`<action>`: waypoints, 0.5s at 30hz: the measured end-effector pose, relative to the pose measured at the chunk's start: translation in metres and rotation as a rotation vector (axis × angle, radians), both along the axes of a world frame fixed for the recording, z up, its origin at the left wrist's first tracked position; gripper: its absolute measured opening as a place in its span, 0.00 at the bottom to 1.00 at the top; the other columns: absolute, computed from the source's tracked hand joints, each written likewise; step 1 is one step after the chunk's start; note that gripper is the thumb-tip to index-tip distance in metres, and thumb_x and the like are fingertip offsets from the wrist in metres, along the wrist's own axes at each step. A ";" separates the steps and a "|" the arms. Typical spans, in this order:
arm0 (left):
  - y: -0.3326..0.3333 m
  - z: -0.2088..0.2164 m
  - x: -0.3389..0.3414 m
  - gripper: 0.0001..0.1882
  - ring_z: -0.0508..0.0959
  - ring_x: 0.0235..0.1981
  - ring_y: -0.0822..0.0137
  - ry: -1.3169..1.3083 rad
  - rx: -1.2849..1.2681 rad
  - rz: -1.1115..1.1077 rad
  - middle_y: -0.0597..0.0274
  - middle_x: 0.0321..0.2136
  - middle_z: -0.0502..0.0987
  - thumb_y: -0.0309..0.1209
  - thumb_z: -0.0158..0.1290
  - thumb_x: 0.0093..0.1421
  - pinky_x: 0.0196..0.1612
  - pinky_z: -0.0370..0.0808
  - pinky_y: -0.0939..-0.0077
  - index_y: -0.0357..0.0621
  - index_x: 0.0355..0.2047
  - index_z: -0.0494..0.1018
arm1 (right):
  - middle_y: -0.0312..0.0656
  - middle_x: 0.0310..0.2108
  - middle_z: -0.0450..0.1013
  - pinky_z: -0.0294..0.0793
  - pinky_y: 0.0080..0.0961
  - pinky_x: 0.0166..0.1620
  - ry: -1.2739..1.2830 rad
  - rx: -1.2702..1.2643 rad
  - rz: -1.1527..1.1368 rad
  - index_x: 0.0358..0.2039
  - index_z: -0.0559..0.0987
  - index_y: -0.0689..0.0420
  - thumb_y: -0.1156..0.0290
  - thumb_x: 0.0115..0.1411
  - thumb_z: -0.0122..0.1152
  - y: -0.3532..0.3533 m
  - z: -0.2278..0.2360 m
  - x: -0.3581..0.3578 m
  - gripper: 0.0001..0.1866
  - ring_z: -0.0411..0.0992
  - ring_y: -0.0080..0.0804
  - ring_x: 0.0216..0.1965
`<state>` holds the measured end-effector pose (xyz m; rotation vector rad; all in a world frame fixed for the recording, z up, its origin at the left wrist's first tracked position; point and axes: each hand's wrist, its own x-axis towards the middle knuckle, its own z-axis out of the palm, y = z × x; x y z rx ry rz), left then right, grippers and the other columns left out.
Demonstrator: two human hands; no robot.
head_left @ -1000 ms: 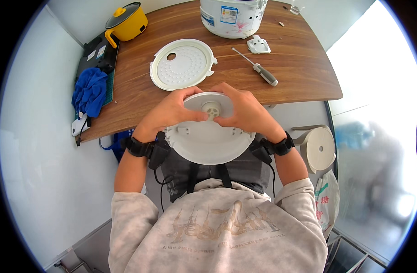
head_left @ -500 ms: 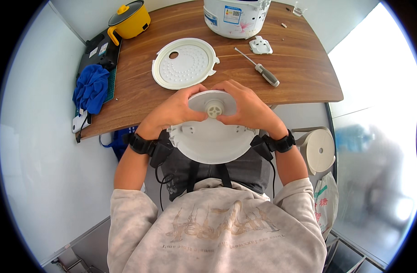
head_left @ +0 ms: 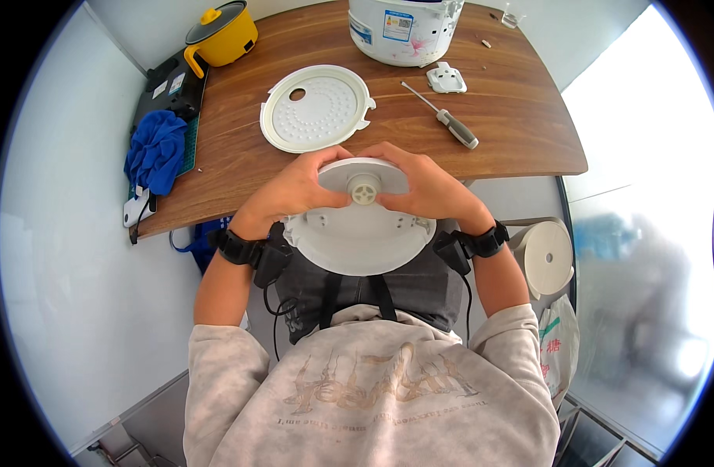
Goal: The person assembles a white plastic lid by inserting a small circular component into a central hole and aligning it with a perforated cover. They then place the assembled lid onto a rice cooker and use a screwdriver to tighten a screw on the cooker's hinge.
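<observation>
Between my hands, above my lap at the table's front edge, is a white rice cooker lid [head_left: 362, 245], its hollow side toward me. My left hand [head_left: 304, 189] grips the lid's far rim, with the thumb beside a round cream-coloured fitting [head_left: 364, 194] in its upper part. My right hand [head_left: 422, 184] holds the same rim from the other side, its thumb at the fitting's right. Both hands' fingertips are hidden behind the lid. Beyond them a round white plate with raised dots and a hole [head_left: 314, 109] lies on the table.
On the wooden table [head_left: 513, 128] lie a grey-handled screwdriver [head_left: 458, 129] and a small white plastic part [head_left: 446, 78]. A white rice cooker body [head_left: 404, 35] stands at the back. To the left are a yellow pot [head_left: 225, 39] and a blue cloth [head_left: 156, 152].
The lid has shifted slightly left and tilted a little in my hands. Both hands keep hold of it, thumbs still by the round fitting.
</observation>
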<state>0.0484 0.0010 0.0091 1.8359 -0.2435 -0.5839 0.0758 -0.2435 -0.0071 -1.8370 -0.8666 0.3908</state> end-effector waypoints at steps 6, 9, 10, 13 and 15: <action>0.000 0.003 -0.001 0.28 0.76 0.48 0.72 0.019 -0.006 -0.012 0.65 0.45 0.78 0.28 0.68 0.50 0.55 0.71 0.74 0.42 0.52 0.72 | 0.48 0.48 0.79 0.76 0.33 0.53 0.044 0.019 -0.038 0.56 0.74 0.58 0.74 0.52 0.65 0.000 0.001 -0.003 0.29 0.79 0.41 0.49; 0.000 0.002 -0.001 0.27 0.76 0.47 0.72 0.002 -0.005 -0.008 0.65 0.44 0.78 0.29 0.67 0.52 0.55 0.72 0.75 0.41 0.52 0.73 | 0.47 0.47 0.79 0.76 0.32 0.53 0.036 -0.010 -0.064 0.55 0.74 0.59 0.75 0.51 0.65 0.002 0.005 -0.004 0.28 0.79 0.39 0.48; 0.000 0.003 -0.001 0.26 0.76 0.47 0.72 0.006 -0.007 0.000 0.65 0.44 0.78 0.29 0.66 0.52 0.54 0.72 0.75 0.40 0.52 0.73 | 0.47 0.46 0.80 0.76 0.32 0.52 0.022 -0.013 -0.074 0.55 0.75 0.60 0.74 0.51 0.65 0.002 0.005 -0.005 0.28 0.79 0.39 0.48; -0.002 0.005 -0.002 0.25 0.77 0.45 0.73 0.012 -0.009 0.018 0.64 0.44 0.79 0.29 0.64 0.54 0.52 0.73 0.76 0.39 0.52 0.73 | 0.48 0.43 0.81 0.78 0.32 0.50 0.015 -0.016 -0.098 0.54 0.75 0.60 0.74 0.51 0.65 0.004 0.005 -0.005 0.27 0.81 0.39 0.44; -0.002 0.005 -0.003 0.24 0.77 0.44 0.74 0.005 -0.007 0.025 0.64 0.43 0.79 0.29 0.63 0.54 0.51 0.73 0.77 0.38 0.52 0.74 | 0.48 0.42 0.81 0.78 0.32 0.49 0.002 -0.002 -0.104 0.53 0.75 0.59 0.73 0.51 0.65 0.005 0.004 -0.005 0.26 0.81 0.40 0.43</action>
